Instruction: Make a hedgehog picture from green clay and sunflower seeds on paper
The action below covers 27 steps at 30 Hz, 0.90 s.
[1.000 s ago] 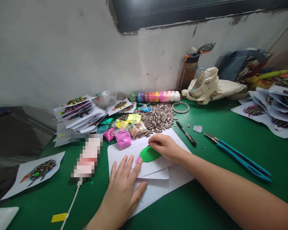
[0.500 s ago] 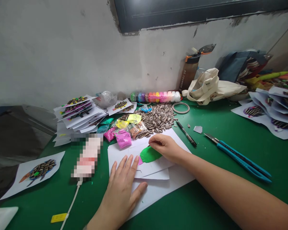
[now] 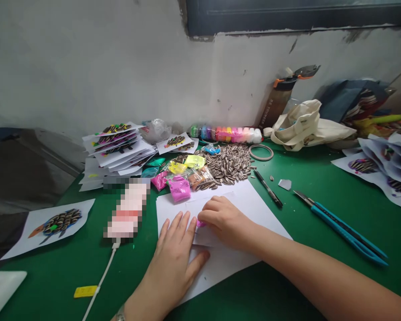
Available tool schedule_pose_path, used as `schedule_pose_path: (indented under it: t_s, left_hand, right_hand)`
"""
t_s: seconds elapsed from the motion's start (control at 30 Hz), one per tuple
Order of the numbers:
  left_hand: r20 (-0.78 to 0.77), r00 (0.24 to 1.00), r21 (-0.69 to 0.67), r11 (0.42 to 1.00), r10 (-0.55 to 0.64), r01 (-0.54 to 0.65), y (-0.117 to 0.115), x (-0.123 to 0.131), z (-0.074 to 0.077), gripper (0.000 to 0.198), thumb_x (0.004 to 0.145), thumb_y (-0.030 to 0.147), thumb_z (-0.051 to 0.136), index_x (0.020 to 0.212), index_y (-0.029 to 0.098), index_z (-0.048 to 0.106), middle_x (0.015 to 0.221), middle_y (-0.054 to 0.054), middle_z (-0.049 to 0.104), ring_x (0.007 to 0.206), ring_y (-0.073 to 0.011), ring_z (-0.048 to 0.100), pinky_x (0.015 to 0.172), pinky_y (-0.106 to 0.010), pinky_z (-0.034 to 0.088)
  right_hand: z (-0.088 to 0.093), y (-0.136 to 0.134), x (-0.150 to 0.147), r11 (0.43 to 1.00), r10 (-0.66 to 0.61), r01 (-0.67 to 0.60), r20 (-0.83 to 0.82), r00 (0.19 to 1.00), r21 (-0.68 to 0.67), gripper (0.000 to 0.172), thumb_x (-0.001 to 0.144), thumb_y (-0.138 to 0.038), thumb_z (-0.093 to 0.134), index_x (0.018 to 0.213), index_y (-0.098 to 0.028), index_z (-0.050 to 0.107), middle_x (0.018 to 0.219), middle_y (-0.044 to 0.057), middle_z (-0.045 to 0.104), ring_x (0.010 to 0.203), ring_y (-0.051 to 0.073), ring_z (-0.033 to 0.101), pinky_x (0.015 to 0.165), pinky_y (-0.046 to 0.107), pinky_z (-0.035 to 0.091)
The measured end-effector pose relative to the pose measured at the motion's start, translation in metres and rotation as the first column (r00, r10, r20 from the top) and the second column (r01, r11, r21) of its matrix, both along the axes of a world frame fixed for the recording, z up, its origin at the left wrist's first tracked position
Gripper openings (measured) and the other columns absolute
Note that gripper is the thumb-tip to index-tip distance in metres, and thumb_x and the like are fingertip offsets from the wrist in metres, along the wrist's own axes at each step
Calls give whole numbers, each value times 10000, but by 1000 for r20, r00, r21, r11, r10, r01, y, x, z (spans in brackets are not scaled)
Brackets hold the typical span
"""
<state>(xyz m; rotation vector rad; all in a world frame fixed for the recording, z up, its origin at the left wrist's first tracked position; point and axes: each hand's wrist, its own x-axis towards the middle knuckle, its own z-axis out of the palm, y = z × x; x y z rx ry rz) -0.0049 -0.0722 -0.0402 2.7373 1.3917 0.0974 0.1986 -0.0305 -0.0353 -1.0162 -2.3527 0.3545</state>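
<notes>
My left hand (image 3: 172,263) lies flat on a white paper sheet (image 3: 243,200), fingers spread, holding nothing. My right hand (image 3: 225,223) rests on the same paper a little further right, with its fingers curled. A small bit of pink clay (image 3: 200,224) shows at its fingertips. The green clay shape seen earlier does not show, and my right hand may be covering it.
Beyond the paper lie striped sunflower seeds (image 3: 229,165) and a pink clay bag (image 3: 179,188). A blue craft knife (image 3: 347,234) and black pen (image 3: 268,189) lie right. Seed-picture sheets (image 3: 116,149) stack left, beside a blurred object (image 3: 127,209) with a white cable.
My right hand has moved down over the paper, and the green clay shape no longer shows. The whole scene has shifted right in the view.
</notes>
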Motion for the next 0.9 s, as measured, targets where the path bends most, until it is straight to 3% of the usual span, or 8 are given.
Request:
schedule_pose_path:
  t_s: [0.4,0.9]
  left_hand:
    - [12,1000,-38,999,18,-17,0,3,1,634,912,473,477,1438,130,385,1516,-131,359,1402,-335,303,1102,-575,332]
    - [3,1000,-13,1000,20,-20,-1,4,2,621,913,468,482,1429,135,398,1504,-128,383,1393,-328,326,1099,-563,345]
  right_hand:
    - [-9,-2,-5,996,-9,-2,114,993,93,131,889,-124,526,844,-164,642,775,49,601,769,172,434,682,310,295]
    - [-10,1,-3,993,8,-20,106,994,115,150,901,-123,507,858,-159,646,785,44,612,768,169,439,674,315,286]
